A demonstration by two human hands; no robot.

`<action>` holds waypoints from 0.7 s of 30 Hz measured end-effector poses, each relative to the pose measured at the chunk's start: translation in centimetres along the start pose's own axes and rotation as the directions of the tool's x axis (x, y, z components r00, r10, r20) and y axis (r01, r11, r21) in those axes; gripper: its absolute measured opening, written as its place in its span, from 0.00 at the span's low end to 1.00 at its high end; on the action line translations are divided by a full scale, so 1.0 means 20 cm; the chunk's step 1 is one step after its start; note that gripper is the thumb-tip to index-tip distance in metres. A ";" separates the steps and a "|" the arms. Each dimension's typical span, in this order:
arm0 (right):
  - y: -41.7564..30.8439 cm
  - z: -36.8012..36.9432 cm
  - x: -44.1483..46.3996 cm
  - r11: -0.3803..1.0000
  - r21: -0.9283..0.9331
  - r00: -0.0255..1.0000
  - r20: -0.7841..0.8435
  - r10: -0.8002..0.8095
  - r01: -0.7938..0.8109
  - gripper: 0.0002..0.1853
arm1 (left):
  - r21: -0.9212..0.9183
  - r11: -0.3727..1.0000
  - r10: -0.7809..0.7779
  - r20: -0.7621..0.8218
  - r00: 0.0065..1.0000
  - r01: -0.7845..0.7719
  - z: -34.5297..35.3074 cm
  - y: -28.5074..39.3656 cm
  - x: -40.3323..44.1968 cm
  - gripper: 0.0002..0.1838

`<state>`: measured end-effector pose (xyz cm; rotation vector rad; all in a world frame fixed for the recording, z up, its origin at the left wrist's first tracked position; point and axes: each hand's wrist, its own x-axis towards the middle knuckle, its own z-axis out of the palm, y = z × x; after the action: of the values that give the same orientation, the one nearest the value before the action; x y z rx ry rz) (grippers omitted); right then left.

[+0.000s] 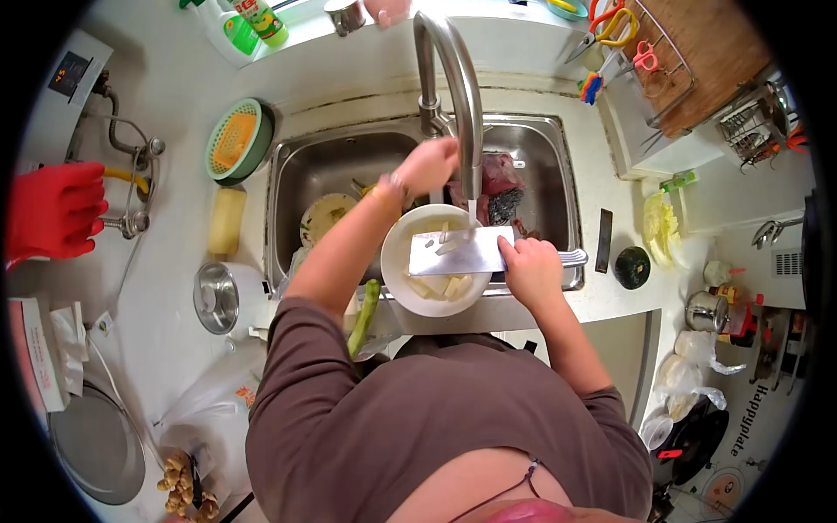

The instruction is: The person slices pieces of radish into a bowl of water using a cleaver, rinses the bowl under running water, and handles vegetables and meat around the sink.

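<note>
- A brown shirt with a thin dark cord at its neckline lies nearest the camera.
- The right hand is closed around the handle end of a cleaver, fingers curled, with the index finger laid against the blade.
- The cleaver lies flat across the top of a white bowl, blade pointing left, with a few pale slices on it.
- The bowl sits at the front edge of the sink, between the two forearms, and more pale pieces lie inside it.
- The left hand is raised beside the base of the faucet; it is blurred and partly behind the spout, so how far its fingers are open, and whether they touch anything, cannot be told.
- Water runs from the spout down towards the bowl's far rim.
- The right basin holds raw fish with dark scaly skin showing.
- The left basin holds a patterned plate.
- A long green vegetable lies just left of the bowl, close to the shirt.
- On the right counter are a dark strip, a dark green round vegetable and pale leaves.
- On the left counter stand a green basket and a metal pot.
</note>
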<state>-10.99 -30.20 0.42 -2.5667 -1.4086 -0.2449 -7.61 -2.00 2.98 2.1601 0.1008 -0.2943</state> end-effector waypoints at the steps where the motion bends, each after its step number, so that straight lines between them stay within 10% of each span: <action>1: -0.01 0.00 0.01 1.000 -0.013 1.000 0.013 -0.009 0.009 0.18 | -0.053 0.997 0.046 -0.061 0.997 -0.049 0.08 -0.02 -0.15 0.22; 6: -0.05 0.01 0.07 0.996 0.004 0.996 0.021 -0.089 0.089 0.19 | 0.543 0.790 0.349 -0.018 0.937 -0.284 0.60 0.01 -0.75 0.39; 16: -0.12 -0.06 0.22 0.991 -0.064 0.976 -0.175 -0.128 0.119 0.13 | 0.677 0.734 0.270 -0.209 0.940 -0.060 0.48 0.01 -0.79 0.41; 21: -0.04 -0.05 0.24 0.994 -0.108 0.976 -0.218 -0.014 -0.010 0.14 | 0.665 0.699 -0.097 -0.274 0.957 0.262 0.21 -0.18 -0.69 0.39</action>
<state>-9.25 -26.12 2.68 -2.5291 -1.3505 -0.6006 -22.30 -2.84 1.17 2.9549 0.3872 -0.2210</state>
